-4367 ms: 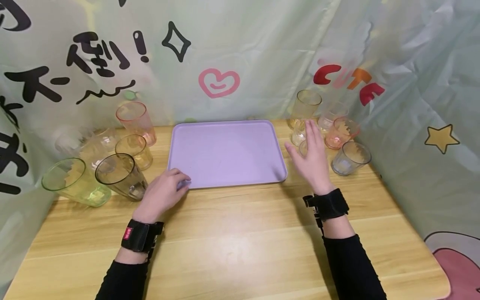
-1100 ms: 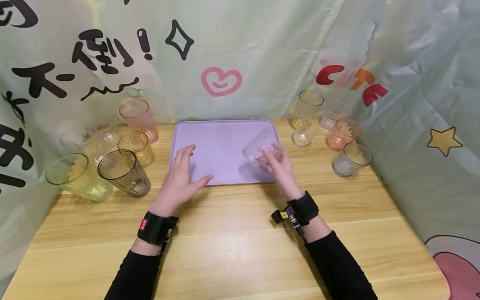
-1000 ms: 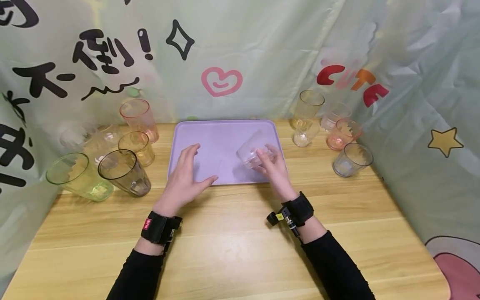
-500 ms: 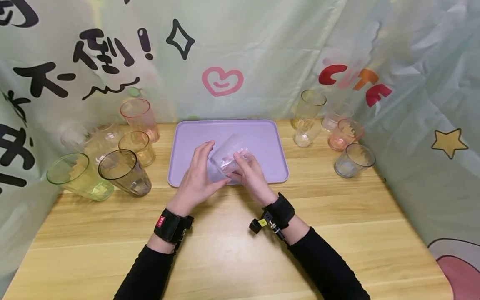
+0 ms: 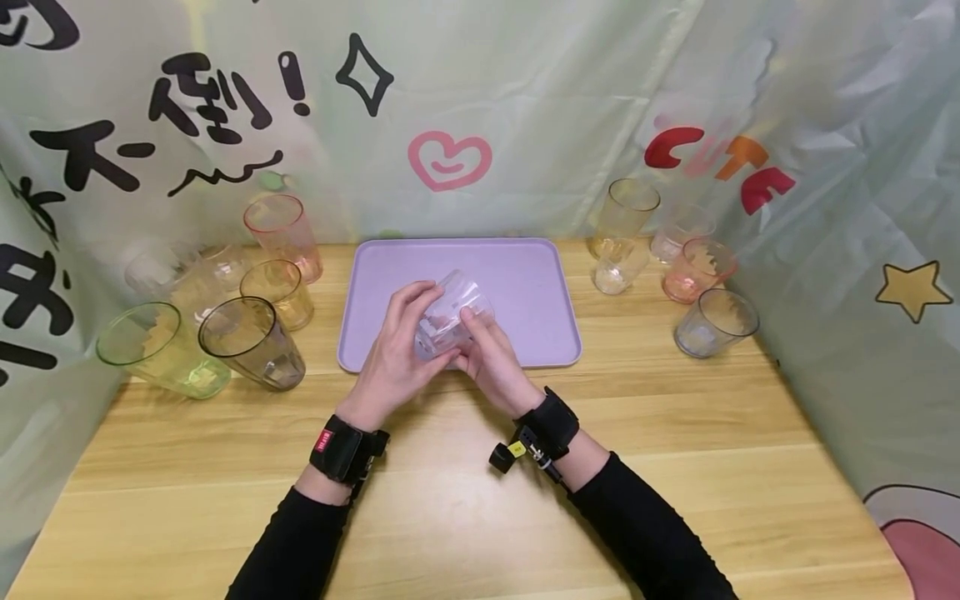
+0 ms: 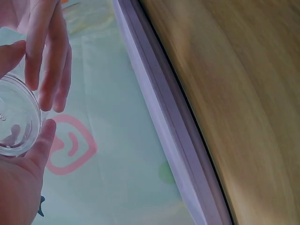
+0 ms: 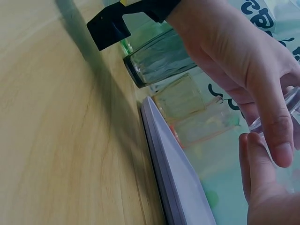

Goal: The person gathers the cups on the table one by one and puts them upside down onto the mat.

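A clear drinking glass [image 5: 450, 312] is held tilted above the front part of the lilac tray [image 5: 525, 304]. My left hand [image 5: 393, 354] curls round its left side, with the thumb along the lower end. From the right, my right hand [image 5: 491, 358] grips the same glass, thumb across its wall. Both hands' fingertips come close together at the lower end. The left wrist view shows the round end of the glass [image 6: 16, 115] between fingers. In the right wrist view most of the glass [image 7: 293, 101] is hidden by fingers or out of frame.
Left of the tray stand a green glass [image 5: 165, 354], a dark grey one [image 5: 258, 350], an amber one [image 5: 281, 296], a pink one [image 5: 288, 237] and clear ones. On the right are an amber tumbler [image 5: 626, 212], a pink one [image 5: 697, 271], a grey-blue one [image 5: 716, 325] and others.
The right hand has taken a clear glass from the right-hand group and carried it left over the tray. The left hand has left the tray's corner, moved right and closed round the glass.
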`<state>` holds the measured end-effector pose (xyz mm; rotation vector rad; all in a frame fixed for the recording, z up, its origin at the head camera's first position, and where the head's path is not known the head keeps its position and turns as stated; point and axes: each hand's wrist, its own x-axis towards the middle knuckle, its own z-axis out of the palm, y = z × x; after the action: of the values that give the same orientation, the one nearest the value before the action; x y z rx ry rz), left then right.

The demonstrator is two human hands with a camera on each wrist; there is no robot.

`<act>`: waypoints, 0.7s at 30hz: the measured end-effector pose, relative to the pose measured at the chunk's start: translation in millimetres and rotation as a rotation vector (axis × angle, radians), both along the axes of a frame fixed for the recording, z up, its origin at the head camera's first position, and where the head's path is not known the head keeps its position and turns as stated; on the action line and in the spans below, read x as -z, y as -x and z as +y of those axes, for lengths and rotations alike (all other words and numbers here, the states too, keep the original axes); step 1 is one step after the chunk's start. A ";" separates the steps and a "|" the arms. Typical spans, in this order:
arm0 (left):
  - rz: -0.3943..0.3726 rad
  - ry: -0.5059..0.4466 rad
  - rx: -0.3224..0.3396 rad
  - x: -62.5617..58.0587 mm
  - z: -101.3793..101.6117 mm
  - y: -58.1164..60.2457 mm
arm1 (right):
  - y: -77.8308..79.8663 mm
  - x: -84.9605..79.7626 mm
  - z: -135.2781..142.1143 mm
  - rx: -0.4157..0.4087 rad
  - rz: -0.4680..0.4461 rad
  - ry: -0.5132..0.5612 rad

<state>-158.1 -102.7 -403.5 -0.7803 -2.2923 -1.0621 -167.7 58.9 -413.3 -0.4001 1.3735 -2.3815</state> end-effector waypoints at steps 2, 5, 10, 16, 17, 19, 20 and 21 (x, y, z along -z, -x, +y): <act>0.005 -0.001 0.001 -0.2 -0.1 0.1 | 0.0 -0.2 0.4 -0.004 0.004 -0.001; 0.015 -0.005 0.003 -0.7 -0.9 0.7 | 2.0 0.1 2.1 -0.011 0.027 -0.012; 0.041 -0.015 -0.013 -3.0 -4.0 2.7 | 10.2 -1.9 9.6 0.058 0.072 -0.111; 0.087 -0.016 -0.068 -9.5 -10.6 6.7 | 26.3 -7.4 29.2 0.196 0.215 -0.258; 0.094 -0.014 -0.083 -10.7 -12.0 8.0 | 29.4 -8.5 33.5 0.216 0.242 -0.276; 0.104 -0.010 -0.109 -13.5 -15.0 11.3 | 42.6 -0.8 44.0 0.245 0.272 -0.298; 0.110 -0.007 -0.119 -14.8 -16.7 13.4 | 45.4 -2.2 49.4 0.266 0.287 -0.329; 0.113 -0.003 -0.125 -16.2 -18.3 15.7 | 48.1 -3.4 55.2 0.288 0.300 -0.367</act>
<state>-173.8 -121.1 -387.3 -0.6682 -2.2122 -0.9418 -215.8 114.1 -409.9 -0.4978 2.0857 -2.2749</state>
